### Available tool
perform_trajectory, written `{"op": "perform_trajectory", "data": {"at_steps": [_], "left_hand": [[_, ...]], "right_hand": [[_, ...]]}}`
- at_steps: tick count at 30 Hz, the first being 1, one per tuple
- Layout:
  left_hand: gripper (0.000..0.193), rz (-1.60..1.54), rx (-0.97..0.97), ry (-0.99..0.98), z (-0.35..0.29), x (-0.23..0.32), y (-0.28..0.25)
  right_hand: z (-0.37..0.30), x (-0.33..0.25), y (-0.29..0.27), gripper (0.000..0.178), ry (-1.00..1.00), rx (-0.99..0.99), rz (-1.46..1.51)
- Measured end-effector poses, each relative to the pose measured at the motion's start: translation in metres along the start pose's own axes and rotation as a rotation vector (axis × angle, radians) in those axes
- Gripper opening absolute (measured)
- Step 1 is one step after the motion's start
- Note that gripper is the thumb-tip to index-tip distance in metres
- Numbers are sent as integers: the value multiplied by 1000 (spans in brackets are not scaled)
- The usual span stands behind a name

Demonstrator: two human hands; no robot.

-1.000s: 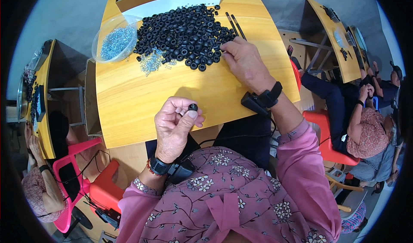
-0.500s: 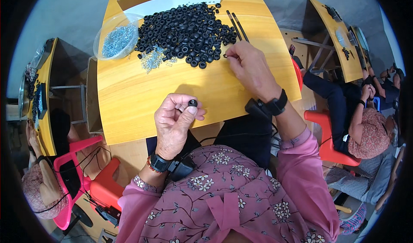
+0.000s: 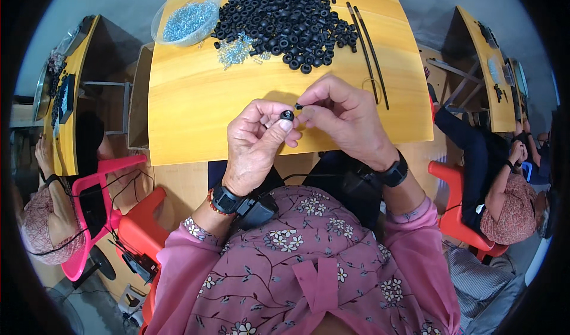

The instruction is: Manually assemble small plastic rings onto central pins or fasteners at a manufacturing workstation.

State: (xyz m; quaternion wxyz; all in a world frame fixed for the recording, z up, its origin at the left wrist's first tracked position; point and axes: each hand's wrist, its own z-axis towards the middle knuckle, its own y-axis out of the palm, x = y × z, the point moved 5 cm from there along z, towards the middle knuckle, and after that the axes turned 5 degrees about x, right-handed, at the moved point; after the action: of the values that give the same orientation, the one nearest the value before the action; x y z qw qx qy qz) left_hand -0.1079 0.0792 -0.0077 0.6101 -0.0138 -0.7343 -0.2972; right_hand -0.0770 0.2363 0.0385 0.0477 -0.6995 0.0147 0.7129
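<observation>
Between the thumb and fingers of my left hand is a small round black plastic cap, its opening upward, with something shiny, like a coil, inside. Close beside it, my right hand pinches a smaller black plastic piece between thumb and forefinger. The two parts are almost touching; whether they meet I cannot tell. Both hands are over the near part of the yellow table. Beyond them lies a heap of black plastic parts, with a little pile of small metal springs at its near left edge.
A clear plastic tub of springs stands at the far left. Two thin dark sticks lie right of the heap, a thin loop near one. Red chairs and other tables with people working flank me on both sides.
My right hand has come from beside the heap toward my left hand, bringing the small black piece up to the cap. The view has shifted, showing more of the sticks and less of the box.
</observation>
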Motion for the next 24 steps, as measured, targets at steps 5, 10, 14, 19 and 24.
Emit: {"op": "perform_trajectory", "data": {"at_steps": [5,10,14,19,24], "left_hand": [[13,17,-1,10,-1,0,0],[13,27,2,2,0,0,1],[12,31,14,-19,-1,1,1],[12,49,31,-32,-1,-1,1],[14,91,40,-66,-2,0,2]], "right_hand": [[-1,-5,-3,9,-139,32,-143],[-1,-9,5,8,-107,48,-16],[0,-11,3,9,-159,49,-133],[0,-15,1,10,-249,40,-284],[0,-20,1,9,-428,-5,-422]]}}
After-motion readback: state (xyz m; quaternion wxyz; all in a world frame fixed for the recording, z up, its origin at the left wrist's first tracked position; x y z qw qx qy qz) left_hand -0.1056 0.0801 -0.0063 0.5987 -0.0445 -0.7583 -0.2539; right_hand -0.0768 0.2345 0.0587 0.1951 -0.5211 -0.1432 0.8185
